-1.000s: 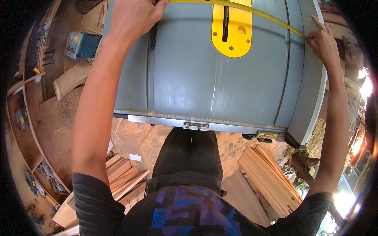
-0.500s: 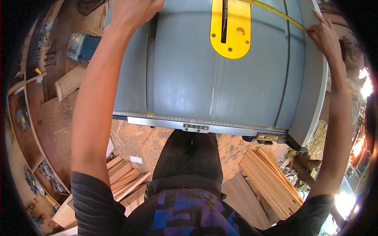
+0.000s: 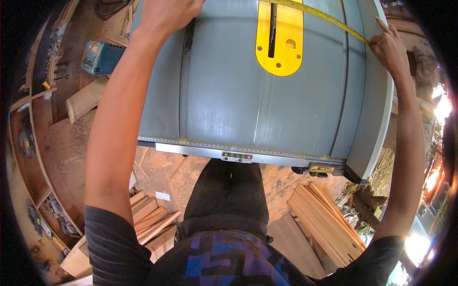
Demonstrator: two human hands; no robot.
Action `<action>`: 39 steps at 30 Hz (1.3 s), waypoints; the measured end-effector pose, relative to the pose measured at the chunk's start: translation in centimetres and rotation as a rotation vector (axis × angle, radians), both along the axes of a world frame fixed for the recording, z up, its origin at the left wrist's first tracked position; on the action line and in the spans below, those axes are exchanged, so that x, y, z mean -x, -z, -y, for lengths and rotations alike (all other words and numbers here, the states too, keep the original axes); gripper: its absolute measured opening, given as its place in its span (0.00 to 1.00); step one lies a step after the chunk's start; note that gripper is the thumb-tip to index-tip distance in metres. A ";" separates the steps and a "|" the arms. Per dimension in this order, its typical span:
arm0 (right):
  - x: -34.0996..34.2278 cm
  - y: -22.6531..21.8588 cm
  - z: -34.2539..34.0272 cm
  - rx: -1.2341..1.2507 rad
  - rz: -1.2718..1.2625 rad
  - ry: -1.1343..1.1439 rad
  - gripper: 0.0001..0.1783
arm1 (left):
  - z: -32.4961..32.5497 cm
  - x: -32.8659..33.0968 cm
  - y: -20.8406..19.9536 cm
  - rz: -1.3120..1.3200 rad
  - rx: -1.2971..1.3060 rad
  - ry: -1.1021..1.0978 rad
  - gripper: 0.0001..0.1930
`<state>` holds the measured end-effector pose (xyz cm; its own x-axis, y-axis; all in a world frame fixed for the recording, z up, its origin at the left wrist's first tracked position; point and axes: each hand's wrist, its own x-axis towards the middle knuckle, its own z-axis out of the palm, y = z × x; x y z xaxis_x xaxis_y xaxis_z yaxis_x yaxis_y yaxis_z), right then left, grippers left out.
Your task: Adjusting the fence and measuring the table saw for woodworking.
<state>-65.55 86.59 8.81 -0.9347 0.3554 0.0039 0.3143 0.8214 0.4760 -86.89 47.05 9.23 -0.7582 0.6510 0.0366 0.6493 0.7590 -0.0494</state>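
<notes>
A yellow tape measure blade (image 3: 329, 19) stretches over a table saw's grey top (image 3: 219, 90), above the yellow throat plate (image 3: 280, 64) with its dark slot. My right hand (image 3: 390, 47) pinches the blade's end beside the grey rip fence (image 3: 372, 114); its index finger points up. At the upper left, my left hand (image 3: 174, 13) is over the saw top and looks curled closed. The top edge of the view cuts off its fingertips, so what it holds is hidden. The blade runs out of view at the top, between the two hands.
A metal rail with a scale (image 3: 200, 148) runs along the saw's front edge, close to my body. Stacked boards (image 3: 327, 224) lie at the lower right, and more wood pieces (image 3: 150, 214) at the lower left. A blue machine (image 3: 101, 58) stands left, near wooden shelving (image 3: 40, 148).
The saw top sits slightly lower in view. My left hand shows a little more, shifted slightly right and down. My right hand stays pinched on the blade's end, slightly left and lower.
</notes>
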 end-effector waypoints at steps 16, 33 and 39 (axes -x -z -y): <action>-6.8 -2.7 5.3 0.493 -0.352 -0.201 0.22 | -1.4 0.2 0.5 -0.011 -0.147 -0.074 0.19; -32.8 12.5 32.9 1.936 -0.916 1.497 0.40 | -0.1 5.1 3.6 -0.131 -0.293 0.363 0.09; -30.0 12.2 29.6 2.008 -0.750 1.195 0.20 | -0.1 5.1 3.3 -0.205 -0.299 0.395 0.10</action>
